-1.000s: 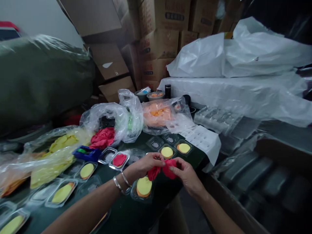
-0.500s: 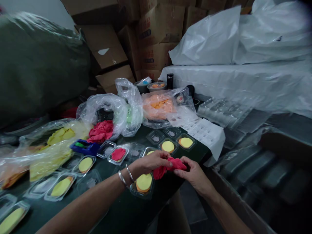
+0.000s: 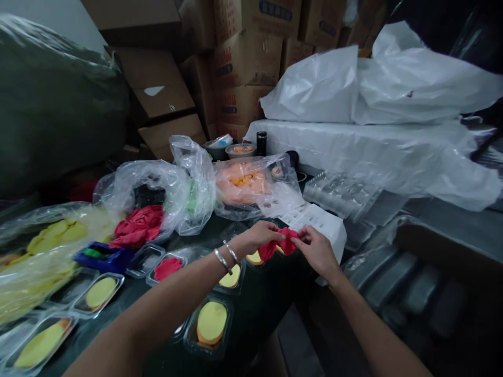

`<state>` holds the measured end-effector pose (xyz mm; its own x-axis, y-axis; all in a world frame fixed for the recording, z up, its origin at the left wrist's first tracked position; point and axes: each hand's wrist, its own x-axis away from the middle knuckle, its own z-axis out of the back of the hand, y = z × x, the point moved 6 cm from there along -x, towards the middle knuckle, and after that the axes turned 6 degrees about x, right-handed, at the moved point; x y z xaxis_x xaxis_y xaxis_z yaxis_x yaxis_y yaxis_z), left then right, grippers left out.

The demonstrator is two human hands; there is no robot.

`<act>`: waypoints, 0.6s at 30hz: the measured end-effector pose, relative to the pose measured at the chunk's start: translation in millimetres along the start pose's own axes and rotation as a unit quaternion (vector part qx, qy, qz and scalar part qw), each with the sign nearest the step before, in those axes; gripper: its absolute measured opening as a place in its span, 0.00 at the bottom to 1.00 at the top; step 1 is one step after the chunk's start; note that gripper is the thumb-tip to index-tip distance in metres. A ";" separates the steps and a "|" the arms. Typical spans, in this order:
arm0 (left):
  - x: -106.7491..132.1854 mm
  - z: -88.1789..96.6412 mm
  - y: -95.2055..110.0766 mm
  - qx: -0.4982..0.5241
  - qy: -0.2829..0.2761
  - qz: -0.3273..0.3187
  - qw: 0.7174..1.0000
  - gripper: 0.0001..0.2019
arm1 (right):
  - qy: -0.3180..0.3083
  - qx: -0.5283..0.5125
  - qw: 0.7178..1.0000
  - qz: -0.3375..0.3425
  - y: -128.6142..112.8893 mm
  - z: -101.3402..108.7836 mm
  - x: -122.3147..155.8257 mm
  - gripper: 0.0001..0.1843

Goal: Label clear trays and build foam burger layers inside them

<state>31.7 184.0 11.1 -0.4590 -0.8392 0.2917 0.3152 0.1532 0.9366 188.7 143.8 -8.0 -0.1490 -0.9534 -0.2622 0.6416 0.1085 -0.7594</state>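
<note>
Both my hands pinch one crumpled red cloth piece (image 3: 280, 246) above the dark green table (image 3: 251, 314). My left hand (image 3: 257, 238), with bangles on the wrist, holds its left side; my right hand (image 3: 316, 250) holds its right side. Below them sit clear plastic trays with yellow round pads: one (image 3: 211, 323) near the front edge, another (image 3: 231, 277) partly hidden by my left wrist. A tray with a red piece (image 3: 167, 267) lies to the left. A heap of red pieces (image 3: 137, 228) spills from a clear bag.
Clear bags of yellow pads (image 3: 47, 251) and orange pads (image 3: 245, 183) lie on the table, with a blue holder (image 3: 104, 256) and white printed sheets (image 3: 322, 222). Cardboard boxes (image 3: 243, 57) are stacked behind. White plastic sheeting (image 3: 373, 136) covers the right; stacked clear trays (image 3: 340, 191) lie below it.
My hands moved away from the front edge toward the far trays, still holding the red piece. The camera view shifted, so the front yellow tray now lies nearer to me.
</note>
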 end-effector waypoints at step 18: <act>2.4 10.2 3.3 0.143 0.060 -0.060 0.986 0.05 | 0.020 0.192 0.963 0.190 -22.1 -8.5 22.8 0.10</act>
<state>23.2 187.9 16.9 -0.3709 -0.9136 0.1669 0.0100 0.1758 0.9844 164.7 122.1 -2.2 0.1268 -0.8530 -0.5063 0.8857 0.3272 -0.3293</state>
